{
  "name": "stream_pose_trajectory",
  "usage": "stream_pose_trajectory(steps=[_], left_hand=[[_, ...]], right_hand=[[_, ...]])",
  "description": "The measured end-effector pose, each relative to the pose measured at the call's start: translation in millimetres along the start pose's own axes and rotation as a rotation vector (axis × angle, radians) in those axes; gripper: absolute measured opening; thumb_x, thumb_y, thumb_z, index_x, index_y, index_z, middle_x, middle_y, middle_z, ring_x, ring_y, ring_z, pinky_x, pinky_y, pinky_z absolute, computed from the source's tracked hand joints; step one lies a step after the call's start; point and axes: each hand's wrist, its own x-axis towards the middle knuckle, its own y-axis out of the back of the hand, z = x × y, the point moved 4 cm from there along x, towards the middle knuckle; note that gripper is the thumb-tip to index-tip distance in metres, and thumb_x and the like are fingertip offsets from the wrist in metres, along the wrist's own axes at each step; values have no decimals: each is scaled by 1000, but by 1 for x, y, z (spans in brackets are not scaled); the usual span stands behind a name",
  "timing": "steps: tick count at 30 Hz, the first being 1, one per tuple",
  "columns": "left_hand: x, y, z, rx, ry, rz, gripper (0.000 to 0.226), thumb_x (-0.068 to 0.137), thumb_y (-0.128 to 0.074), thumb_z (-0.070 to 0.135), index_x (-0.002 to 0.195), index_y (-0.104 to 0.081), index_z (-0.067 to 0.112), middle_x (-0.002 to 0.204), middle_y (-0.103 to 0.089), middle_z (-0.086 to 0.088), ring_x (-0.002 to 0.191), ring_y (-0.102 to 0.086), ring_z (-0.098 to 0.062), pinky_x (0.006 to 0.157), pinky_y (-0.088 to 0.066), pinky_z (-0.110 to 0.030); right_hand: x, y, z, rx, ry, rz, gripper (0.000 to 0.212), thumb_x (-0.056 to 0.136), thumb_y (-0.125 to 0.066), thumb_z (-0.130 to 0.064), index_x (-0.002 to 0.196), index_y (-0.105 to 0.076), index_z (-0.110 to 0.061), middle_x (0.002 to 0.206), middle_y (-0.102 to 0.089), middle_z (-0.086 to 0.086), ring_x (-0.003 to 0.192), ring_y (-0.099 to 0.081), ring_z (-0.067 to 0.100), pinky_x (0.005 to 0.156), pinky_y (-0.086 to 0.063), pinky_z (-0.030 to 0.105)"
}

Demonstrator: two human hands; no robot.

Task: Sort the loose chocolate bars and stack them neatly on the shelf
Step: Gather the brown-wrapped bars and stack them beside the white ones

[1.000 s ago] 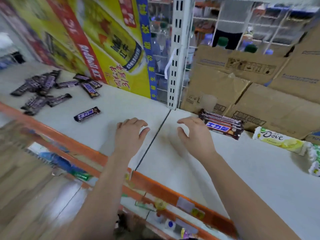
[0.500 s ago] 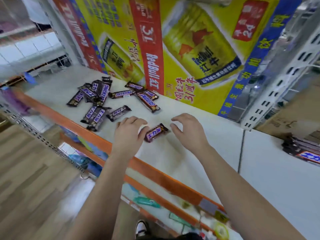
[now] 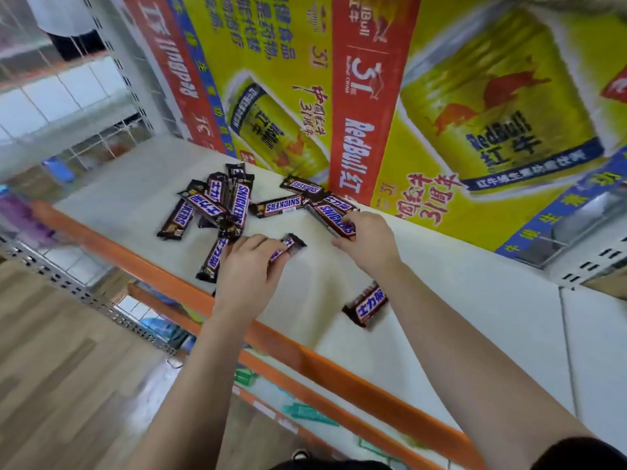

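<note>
— Where do things lie?
— Loose on the shelf [image 3: 448, 300]: your left hand [image 3: 249, 266] has its fingers curled round one bar [image 3: 292, 244], your right hand [image 3: 369, 240] pinches the end of a second bar [image 3: 330, 215], and the pile [image 3: 217, 205] lies just beyond.
— How should I lift them?
— Turn both labels one way and lay them flush; mind the stray bar [image 3: 368, 305] beside your right forearm.

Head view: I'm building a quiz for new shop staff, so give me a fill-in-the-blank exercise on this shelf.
1. The shelf's front rail is coloured ____.
2. The lone bar lies by the ____ forearm.
3. The right hand pinches the rear bar, printed ____.
4. The poster behind advertises ____.
Missing: orange; right; Snickers; Red Bull.
</note>
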Motion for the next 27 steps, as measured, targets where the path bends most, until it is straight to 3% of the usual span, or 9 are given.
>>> stream_pose_trajectory(steps=[3, 9, 12, 16, 19, 21, 23, 27], left_hand=[[13, -1, -6, -20, -42, 26, 20, 87, -52, 30, 99, -65, 20, 97, -65, 0, 91, -57, -29, 81, -45, -43], [57, -12, -10, 3, -93, -24, 19, 87, -61, 21, 105, -66, 17, 104, -66, -6, 95, -59, -31, 82, -44, -43], [85, -23, -13, 41, -79, -130, 29, 88, -57, 19, 116, -62, 11, 110, -63, -11, 99, -56, -33, 84, -46, -42], [107, -36, -21, 109, -33, -210, 36, 92, -52, 19, 126, -53, 8, 118, -59, -13, 106, -54, -32, 90, -45, -43], [114, -39, -24, 184, -9, -230, 37, 92, -53, 20, 126, -51, 6, 115, -59, -15, 106, -54, -32, 88, -44, -43], [117, -38, -23, 207, 7, -244, 36, 91, -57, 21, 124, -52, 7, 113, -57, -15, 105, -53, -33, 87, -42, -43], [118, -37, -22, 178, 18, -263, 34, 89, -60, 20, 120, -55, 8, 110, -54, -15, 103, -52, -33, 87, -42, -43], [116, -36, -19, -54, 72, -276, 42, 85, -64, 12, 125, -50, 8, 118, -46, -16, 105, -51, -35, 91, -42, -45]], right_hand=[[2, -1, 1, 5, 14, 16, 35, 84, -62, -31, 114, -60, -13, 106, -65, 11, 98, -56, 29, 79, -49, 36], [-9, 10, 13, 77, -47, 50, 29, 98, -42, -21, 121, -55, -9, 99, -69, 15, 80, -60, 30, 64, -44, 35], [-12, 13, 24, 162, -119, 5, 26, 98, -47, -24, 120, -57, -16, 104, -70, 11, 72, -56, 20, 62, -40, 28], [-18, 18, 38, 402, -247, -7, 21, 94, -54, -23, 113, -61, -20, 104, -70, 10, 74, -65, 23, 63, -56, 39], [-21, 21, 42, 482, -292, -36, 32, 85, -68, -24, 116, -61, -21, 93, -68, 5, 80, -64, 19, 52, -52, 21], [-24, 19, 43, 576, -339, -83, 43, 78, -75, -22, 118, -61, -22, 92, -64, 3, 86, -65, 20, 59, -58, 31], [-25, 18, 42, 594, -349, -109, 39, 79, -74, -21, 116, -63, -21, 93, -64, 3, 85, -66, 21, 64, -59, 37], [-26, 21, 39, 562, -340, -91, 21, 84, -65, -16, 105, -68, -14, 89, -68, 3, 69, -65, 13, 54, -53, 25]])
